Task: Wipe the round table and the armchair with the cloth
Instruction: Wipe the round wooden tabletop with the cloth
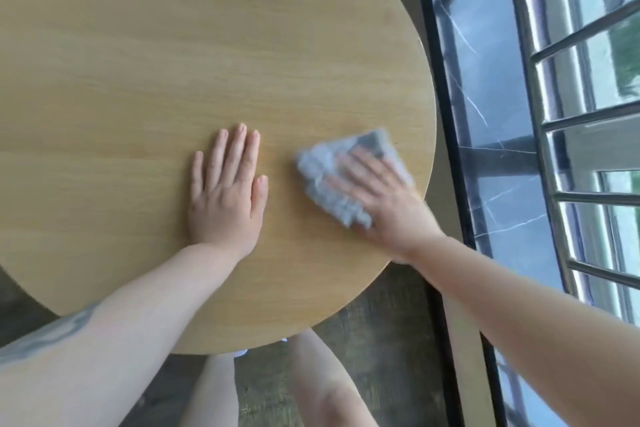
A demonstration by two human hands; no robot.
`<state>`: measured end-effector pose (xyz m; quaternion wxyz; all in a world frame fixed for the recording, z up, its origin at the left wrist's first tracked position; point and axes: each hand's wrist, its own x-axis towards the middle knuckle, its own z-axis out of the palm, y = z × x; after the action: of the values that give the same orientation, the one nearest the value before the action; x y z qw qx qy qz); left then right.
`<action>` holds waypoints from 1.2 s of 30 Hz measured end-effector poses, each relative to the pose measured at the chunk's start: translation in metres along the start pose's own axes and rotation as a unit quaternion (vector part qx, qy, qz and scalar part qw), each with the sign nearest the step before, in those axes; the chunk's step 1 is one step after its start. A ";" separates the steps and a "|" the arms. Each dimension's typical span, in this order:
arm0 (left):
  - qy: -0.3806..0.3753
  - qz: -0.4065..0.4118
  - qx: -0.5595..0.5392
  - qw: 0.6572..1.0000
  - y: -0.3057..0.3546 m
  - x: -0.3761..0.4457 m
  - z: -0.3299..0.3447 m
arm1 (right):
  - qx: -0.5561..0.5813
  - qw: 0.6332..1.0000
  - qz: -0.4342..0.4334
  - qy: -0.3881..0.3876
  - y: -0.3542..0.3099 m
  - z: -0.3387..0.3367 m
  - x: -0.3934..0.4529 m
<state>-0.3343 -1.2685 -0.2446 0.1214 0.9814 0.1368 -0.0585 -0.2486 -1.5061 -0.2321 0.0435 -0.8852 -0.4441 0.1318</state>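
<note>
One cloth point(346, 173) lies under the flat right hand point(384, 198); the left hand point(227, 194), fingers spread, presses one round table point(173, 62).

Bright daylight, soft shadows, some motion blur

Light pours in from the window point(595, 87) on the right, so the metal railing point(568, 121) has shiny glare streaks and the view through the glass looks washed out. The round table point(173, 62) is evenly lit with barely any shadow. The right hand point(384, 198) and the cloth point(329, 180) are smeared with blur, the left hand point(227, 191) is sharp. Wide-angle bending shows at the edges.
</note>
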 end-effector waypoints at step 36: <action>-0.024 0.082 -0.024 0.996 -0.165 -0.074 -0.030 | 0.164 0.871 0.445 0.125 -0.302 0.051 0.011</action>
<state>-0.4491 -1.1253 -0.2411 0.1525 0.9844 0.0539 -0.0687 -0.4904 -1.3177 -0.2247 0.1798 -0.9783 0.0342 0.0967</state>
